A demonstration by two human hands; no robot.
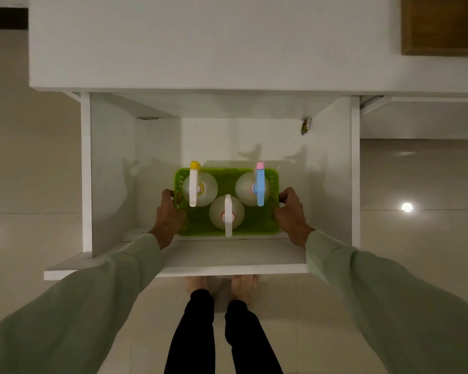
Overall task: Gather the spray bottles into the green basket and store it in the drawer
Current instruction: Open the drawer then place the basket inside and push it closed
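Note:
The green basket is inside the open white drawer, near its front wall. Three spray bottles stand upright in it: one with a white and yellow trigger head at the left, one with a blue and pink head at the right, and one with a white head and red collar in the middle front. My left hand grips the basket's left rim. My right hand grips its right rim. Whether the basket rests on the drawer floor I cannot tell.
The drawer is pulled out from under a white countertop. A small insect-like object sits at the drawer's back right corner. My legs and bare feet stand on the glossy tiled floor below the drawer front. A brown panel is at the top right.

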